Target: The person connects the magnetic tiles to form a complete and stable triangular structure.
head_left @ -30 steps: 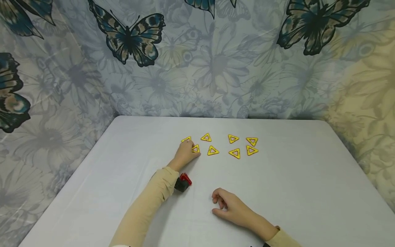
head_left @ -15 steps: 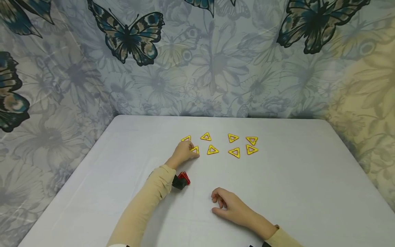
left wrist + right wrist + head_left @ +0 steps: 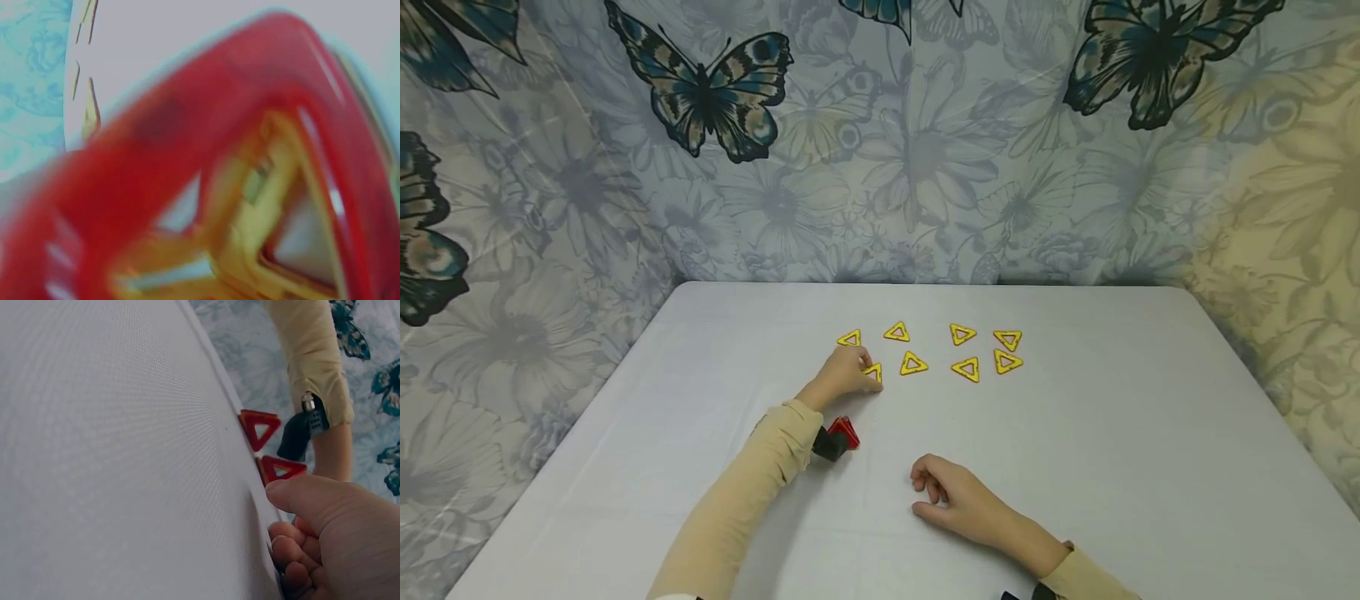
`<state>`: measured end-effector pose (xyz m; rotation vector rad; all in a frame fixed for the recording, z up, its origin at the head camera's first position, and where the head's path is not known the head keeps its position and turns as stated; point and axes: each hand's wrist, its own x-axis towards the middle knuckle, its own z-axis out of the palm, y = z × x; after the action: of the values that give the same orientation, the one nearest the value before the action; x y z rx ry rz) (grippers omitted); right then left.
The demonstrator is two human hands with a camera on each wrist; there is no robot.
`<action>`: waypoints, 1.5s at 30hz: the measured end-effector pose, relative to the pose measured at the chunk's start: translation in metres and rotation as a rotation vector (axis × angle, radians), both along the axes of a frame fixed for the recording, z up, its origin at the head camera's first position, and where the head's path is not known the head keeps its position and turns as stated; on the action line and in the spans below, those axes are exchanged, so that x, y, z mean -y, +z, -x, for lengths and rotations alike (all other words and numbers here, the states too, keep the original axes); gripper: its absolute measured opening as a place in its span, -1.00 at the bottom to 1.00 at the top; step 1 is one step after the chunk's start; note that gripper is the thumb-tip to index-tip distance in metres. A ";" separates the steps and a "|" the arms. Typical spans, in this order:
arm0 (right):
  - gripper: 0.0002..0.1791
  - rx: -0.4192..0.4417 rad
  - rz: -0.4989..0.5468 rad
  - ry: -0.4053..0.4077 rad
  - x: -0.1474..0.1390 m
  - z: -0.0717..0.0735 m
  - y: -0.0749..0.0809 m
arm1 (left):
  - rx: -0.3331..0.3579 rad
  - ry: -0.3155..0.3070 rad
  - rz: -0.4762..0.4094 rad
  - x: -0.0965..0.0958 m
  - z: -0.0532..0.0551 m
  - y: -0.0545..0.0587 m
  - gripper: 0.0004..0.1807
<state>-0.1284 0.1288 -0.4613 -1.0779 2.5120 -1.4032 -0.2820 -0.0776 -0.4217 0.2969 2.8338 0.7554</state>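
My left hand (image 3: 841, 372) is at the left end of two rows of yellow triangle frames, pinching one yellow triangle (image 3: 875, 372) at the table surface. Its fingers cover part of that piece. Just beyond the knuckles lies another yellow triangle (image 3: 850, 337). Beside the left wrist and its dark camera stands a red triangular piece (image 3: 845, 432); in the left wrist view a blurred red triangle frame (image 3: 275, 56) with yellow parts behind it fills most of the picture. My right hand (image 3: 962, 500) rests on the near part of the table, fingers loosely curled, holding nothing.
Several more yellow triangles (image 3: 913, 363) lie flat to the right in two rows on the white table (image 3: 1112, 433). Two red triangular pieces (image 3: 259, 429) show near the left wrist in the right wrist view. A butterfly-patterned cloth (image 3: 917, 192) hangs behind the table.
My left hand has drawn slightly back toward the near side, and the pinched yellow triangle has come with it, away from the one beyond. My right hand has stayed still.
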 end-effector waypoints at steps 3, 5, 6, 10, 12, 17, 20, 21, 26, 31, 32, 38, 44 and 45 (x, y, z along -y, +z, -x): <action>-0.71 0.006 0.002 -0.004 -0.001 0.000 -0.001 | 0.020 -0.002 0.032 -0.005 -0.002 0.004 -0.65; -0.71 0.009 0.001 -0.008 -0.001 0.000 -0.002 | 0.033 -0.006 0.050 -0.008 -0.004 0.007 -0.65; -0.71 0.012 -0.001 -0.008 -0.001 0.000 -0.002 | 0.039 -0.014 0.059 -0.010 -0.005 0.008 -0.65; -0.71 0.017 -0.006 -0.008 -0.002 0.000 -0.002 | 0.055 -0.057 0.091 -0.017 -0.010 0.010 -0.66; -0.71 0.021 -0.007 -0.005 -0.002 0.000 -0.002 | 0.061 -0.078 0.106 -0.020 -0.014 0.010 -0.67; -0.72 0.032 -0.008 0.001 -0.001 0.001 -0.002 | 0.034 -0.142 0.140 -0.030 -0.026 0.010 -0.67; -0.72 0.033 -0.013 -0.001 -0.001 0.001 -0.002 | 0.001 -0.204 0.158 -0.037 -0.033 0.010 -0.67; -0.72 0.030 -0.012 -0.003 -0.001 0.001 -0.002 | -0.010 -0.223 0.167 -0.039 -0.035 0.010 -0.67; -0.73 0.008 0.015 0.008 -0.002 0.002 -0.002 | -0.054 -0.282 0.167 -0.047 -0.048 0.007 -0.70; -0.75 0.006 0.042 0.013 -0.004 0.002 0.001 | -0.113 -0.326 0.123 -0.051 -0.065 0.002 -0.67; -0.76 0.008 0.049 0.016 -0.005 0.002 0.002 | -0.132 -0.332 0.111 -0.050 -0.069 0.001 -0.65; -0.79 -0.002 0.071 0.047 -0.006 0.003 0.002 | -0.236 -0.336 -0.010 -0.042 -0.087 -0.005 -0.63; -0.79 0.025 0.059 0.038 -0.005 0.003 0.000 | -0.193 -0.274 -0.169 -0.030 -0.099 -0.014 -0.60; -0.79 0.030 0.058 0.037 -0.004 0.003 0.000 | -0.176 -0.262 -0.191 -0.027 -0.101 -0.016 -0.59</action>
<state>-0.1310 0.1330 -0.4616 -1.0983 2.4326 -1.4801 -0.1811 -0.0504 -0.4379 0.7824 2.8023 0.9841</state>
